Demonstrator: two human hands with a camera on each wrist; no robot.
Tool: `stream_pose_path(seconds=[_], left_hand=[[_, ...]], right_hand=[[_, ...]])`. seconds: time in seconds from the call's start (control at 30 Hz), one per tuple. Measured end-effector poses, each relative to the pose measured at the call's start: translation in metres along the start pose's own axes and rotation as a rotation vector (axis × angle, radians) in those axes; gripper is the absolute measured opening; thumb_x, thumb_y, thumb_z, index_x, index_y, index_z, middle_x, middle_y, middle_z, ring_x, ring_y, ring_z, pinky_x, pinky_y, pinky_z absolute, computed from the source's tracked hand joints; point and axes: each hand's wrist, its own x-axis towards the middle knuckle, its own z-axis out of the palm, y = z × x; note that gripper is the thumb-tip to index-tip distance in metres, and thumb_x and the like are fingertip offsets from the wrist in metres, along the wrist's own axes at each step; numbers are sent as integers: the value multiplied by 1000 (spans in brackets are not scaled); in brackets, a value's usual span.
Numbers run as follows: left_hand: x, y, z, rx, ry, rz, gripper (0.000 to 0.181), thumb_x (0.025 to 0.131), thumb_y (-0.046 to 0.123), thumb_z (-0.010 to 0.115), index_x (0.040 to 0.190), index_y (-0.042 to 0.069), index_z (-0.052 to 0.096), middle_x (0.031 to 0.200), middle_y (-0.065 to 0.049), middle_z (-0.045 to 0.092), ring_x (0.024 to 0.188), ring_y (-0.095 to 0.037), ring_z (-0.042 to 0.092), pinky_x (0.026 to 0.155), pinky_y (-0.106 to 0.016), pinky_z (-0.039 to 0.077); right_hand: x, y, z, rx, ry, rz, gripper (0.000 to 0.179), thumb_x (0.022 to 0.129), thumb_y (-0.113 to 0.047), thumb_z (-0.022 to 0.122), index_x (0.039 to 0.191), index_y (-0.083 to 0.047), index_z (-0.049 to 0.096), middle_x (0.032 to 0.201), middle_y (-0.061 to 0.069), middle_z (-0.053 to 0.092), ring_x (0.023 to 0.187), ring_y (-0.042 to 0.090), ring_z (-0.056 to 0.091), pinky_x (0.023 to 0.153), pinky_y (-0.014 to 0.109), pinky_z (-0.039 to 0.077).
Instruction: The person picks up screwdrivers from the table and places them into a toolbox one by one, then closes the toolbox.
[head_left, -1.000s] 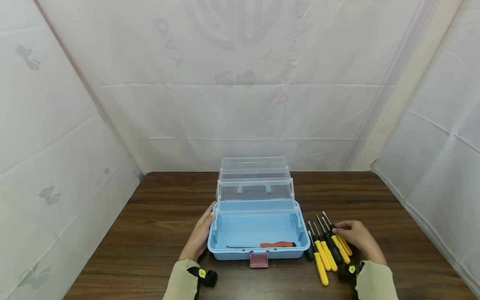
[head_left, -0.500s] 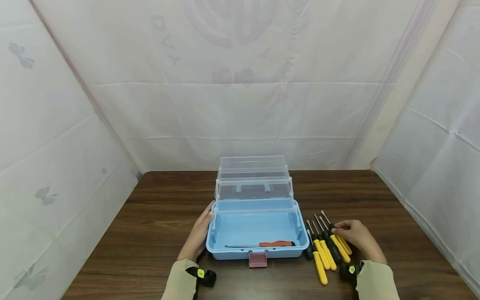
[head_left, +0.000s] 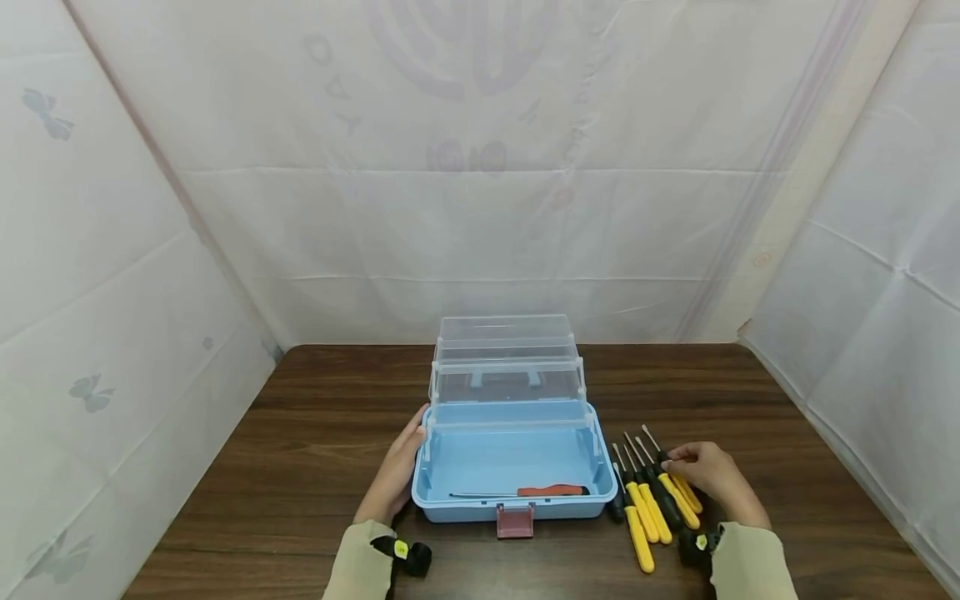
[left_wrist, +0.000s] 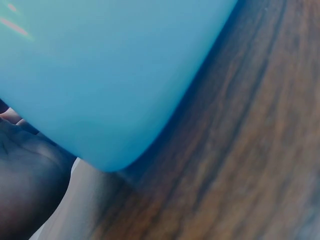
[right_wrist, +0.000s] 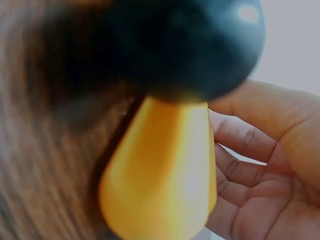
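A light-blue toolbox (head_left: 517,454) stands on the table with its clear lid and trays raised. Inside it, near the front wall, lies a red-and-black screwdriver (head_left: 553,491). My left hand (head_left: 396,471) grips the box's left side, its thumb at the rim; the far fingers are hidden. To the right of the box several screwdrivers (head_left: 645,500) with yellow or black handles lie side by side. My right hand (head_left: 708,471) pinches the rightmost screwdriver (head_left: 687,495) near its neck; its shaft is hidden. In the right wrist view, a yellow handle (right_wrist: 162,175) partly covers the curled fingers.
A pink latch (head_left: 515,522) hangs from the box's front. The brown wooden table (head_left: 300,467) is bounded by pale sheeting (head_left: 495,250) at the back and both sides. Black straps with small cameras (head_left: 408,553) sit at the wrists.
Both hands stay where they are, and the box and screwdrivers keep their places. Only the head view shifts very slightly.
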Motion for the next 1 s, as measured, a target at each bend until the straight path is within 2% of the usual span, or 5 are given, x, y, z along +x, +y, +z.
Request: stream_pose_path(seconds=[0.33,0.57,1.0], left_hand=[[-1,2,0,-4,-11,12,54,105,35,29,155,19,17,162,-13,12,148,-37,9,116,-57,13],[1,2,-2,-16,-11,6,53,105,34,29,155,20,17,162,-11,13,149,-36,9,117,-56,12],[0,0,-1,-25,-14,0,52,106,32,29,155,21,17,162,-12,10,149,-36,7,117,-57,12]], right_hand=[[2,-2,1,-38,7,3,35,87,-22,67,103,8,64,96,20,65,81,22,60,69,39,53],[3,-2,1,-19,11,13,33,87,-20,67,103,9,64,95,20,64,78,20,59,66,35,54],[4,2,-3,-51,-2,-25,35,88,-22,67,105,8,67,95,17,67,78,17,60,66,35,54]])
